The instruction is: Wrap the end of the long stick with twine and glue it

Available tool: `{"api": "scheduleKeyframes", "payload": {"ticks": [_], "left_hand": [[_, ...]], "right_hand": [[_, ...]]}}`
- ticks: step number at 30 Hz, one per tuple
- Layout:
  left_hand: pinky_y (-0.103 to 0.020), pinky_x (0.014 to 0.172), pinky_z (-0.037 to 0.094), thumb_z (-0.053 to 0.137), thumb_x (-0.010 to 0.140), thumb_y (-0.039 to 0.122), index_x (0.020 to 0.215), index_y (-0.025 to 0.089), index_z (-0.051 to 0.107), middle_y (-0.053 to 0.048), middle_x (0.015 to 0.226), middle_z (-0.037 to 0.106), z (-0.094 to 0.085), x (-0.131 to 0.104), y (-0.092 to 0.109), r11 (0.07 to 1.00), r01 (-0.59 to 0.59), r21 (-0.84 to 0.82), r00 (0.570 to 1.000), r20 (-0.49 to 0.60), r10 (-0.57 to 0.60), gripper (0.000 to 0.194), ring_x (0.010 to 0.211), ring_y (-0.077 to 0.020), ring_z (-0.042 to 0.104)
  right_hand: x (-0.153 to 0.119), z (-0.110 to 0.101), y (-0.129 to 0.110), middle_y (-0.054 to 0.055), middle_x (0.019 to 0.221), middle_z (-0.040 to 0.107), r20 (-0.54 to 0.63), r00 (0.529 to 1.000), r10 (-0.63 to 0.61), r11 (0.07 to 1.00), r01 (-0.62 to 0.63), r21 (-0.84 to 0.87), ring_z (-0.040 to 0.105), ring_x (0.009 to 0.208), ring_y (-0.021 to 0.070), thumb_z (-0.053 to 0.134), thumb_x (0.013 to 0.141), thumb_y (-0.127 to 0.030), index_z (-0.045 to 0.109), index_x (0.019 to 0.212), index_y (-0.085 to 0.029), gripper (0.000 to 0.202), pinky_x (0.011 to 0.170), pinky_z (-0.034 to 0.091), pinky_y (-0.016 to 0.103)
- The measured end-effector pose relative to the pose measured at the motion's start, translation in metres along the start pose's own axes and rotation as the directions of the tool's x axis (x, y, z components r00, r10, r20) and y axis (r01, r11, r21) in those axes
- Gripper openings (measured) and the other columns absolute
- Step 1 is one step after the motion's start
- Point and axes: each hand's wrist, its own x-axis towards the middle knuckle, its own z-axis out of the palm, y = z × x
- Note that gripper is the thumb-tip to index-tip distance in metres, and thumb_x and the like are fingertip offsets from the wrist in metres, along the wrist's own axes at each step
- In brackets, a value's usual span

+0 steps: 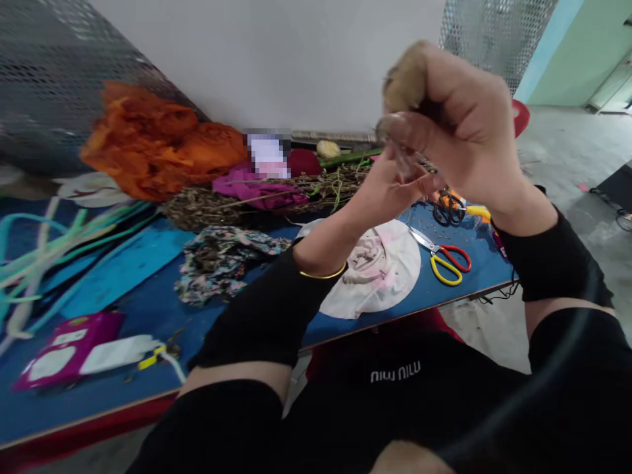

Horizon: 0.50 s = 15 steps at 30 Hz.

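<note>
My right hand (459, 125) is raised over the table, its fingers curled in and thumb pressed towards the index finger. Its fingertips look brownish and blurred. Just below and to the left, my left hand (390, 187) has its fingers pinched together. Something thin and pale seems to run between the two hands, too blurred to name. Beneath them lies a crumpled white cloth (395, 289) with pinkish stains and grey-brown bits on it. Scissors (439, 253) with one red and one yellow handle lie to its right.
Orange netting (148, 145), dried stems (340, 184) and purple fabric (247, 187) line the table's back. A floral cloth (222, 263), a purple packet (74, 345) and green strips (83, 243) lie left. Black-handled scissors (448, 209) lie behind the red-and-yellow pair. The blue table's (143, 303) front edge runs before me.
</note>
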Motion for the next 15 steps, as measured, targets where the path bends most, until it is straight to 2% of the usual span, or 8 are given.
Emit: {"api": "scheduleKeyframes", "payload": {"ticks": [3,4,6,7,8,11,13,15], "left_hand": [[-0.022,0.052,0.043,0.059,0.104,0.032,0.065,0.017,0.056,0.001,0.06,0.055,0.006,-0.003,0.009,0.961,0.001,-0.276,0.998,0.058,0.015,0.042,0.052,-0.0085,0.054],[-0.021,0.05,0.041,0.054,0.106,0.031,0.063,0.017,0.052,0.002,0.058,0.052,0.003,-0.008,0.014,0.936,-0.009,-0.352,1.0,0.023,0.018,0.046,0.05,-0.0077,0.051],[-0.019,0.046,0.037,0.047,0.109,0.029,0.059,0.018,0.045,0.004,0.052,0.04,-0.006,-0.02,0.03,0.886,-0.035,-0.462,0.997,-0.08,-0.002,0.052,0.045,-0.0066,0.043],[-0.019,0.044,0.036,0.04,0.111,0.028,0.056,0.019,0.041,0.005,0.05,0.034,-0.012,-0.025,0.041,0.869,-0.018,-0.495,0.994,-0.1,-0.036,0.056,0.042,-0.0065,0.039],[-0.02,0.043,0.036,0.03,0.113,0.027,0.054,0.019,0.038,0.005,0.049,0.029,-0.018,-0.029,0.054,0.858,0.002,-0.513,0.991,-0.116,-0.072,0.06,0.04,-0.0066,0.036],[-0.017,0.037,0.024,-0.013,0.109,0.034,0.05,0.021,0.021,0.002,0.049,0.012,-0.038,-0.035,0.089,0.856,0.041,-0.516,0.978,-0.154,-0.14,0.069,0.036,-0.0064,0.023],[-0.015,0.037,0.014,-0.024,0.103,0.044,0.055,0.021,0.01,0.003,0.056,0.003,-0.058,-0.038,0.101,0.887,-0.007,-0.462,0.947,-0.287,-0.142,0.064,0.038,-0.0049,0.009],[-0.014,0.038,0.013,-0.017,0.109,0.026,0.063,0.019,0.005,0.002,0.063,-0.003,-0.09,-0.045,0.098,0.937,-0.057,-0.345,0.867,-0.483,-0.125,0.051,0.045,-0.0084,-0.002]], "right_hand": [[0.005,0.004,0.001,-0.004,0.087,0.059,-0.023,0.997,0.067,0.991,-0.064,0.116,0.067,0.089,0.0138,0.057,0.095,-0.038,0.054,0.081,-0.027,0.018,0.088,0.058,0.028],[0.003,0.003,0.008,-0.004,0.094,0.062,-0.066,0.995,0.079,0.988,-0.07,0.14,0.067,0.094,0.0138,0.06,0.093,-0.039,0.058,0.09,-0.026,0.013,0.09,0.057,0.028],[-0.007,0.004,0.028,-0.002,0.123,0.065,-0.074,0.992,0.102,0.984,-0.09,0.153,0.065,0.116,0.0159,0.07,0.087,-0.041,0.062,0.114,-0.024,0.032,0.102,0.053,0.03],[-0.015,0.007,0.04,-0.001,0.139,0.061,0.008,0.994,0.108,0.984,-0.108,0.145,0.061,0.126,0.0179,0.076,0.082,-0.042,0.061,0.125,-0.025,0.049,0.106,0.051,0.031],[-0.024,0.011,0.053,0.001,0.14,0.063,0.122,0.985,0.124,0.978,-0.142,0.155,0.061,0.127,0.0196,0.078,0.079,-0.044,0.063,0.125,-0.025,0.052,0.11,0.049,0.033],[-0.054,0.018,0.084,0.0,0.093,0.076,0.441,0.881,0.172,0.968,-0.234,0.091,0.069,0.089,0.0171,0.074,0.084,-0.048,0.074,0.094,-0.023,0.027,0.098,0.054,0.037],[-0.074,0.007,0.098,-0.002,0.073,0.07,0.407,0.872,0.271,0.948,-0.316,0.047,0.061,0.07,0.0138,0.07,0.088,-0.049,0.072,0.078,-0.023,0.028,0.081,0.054,0.035],[-0.093,-0.022,0.109,-0.001,0.068,0.067,0.297,0.857,0.422,0.894,-0.448,0.023,0.057,0.063,0.0133,0.071,0.087,-0.05,0.071,0.075,-0.023,0.03,0.067,0.049,0.033]]}}
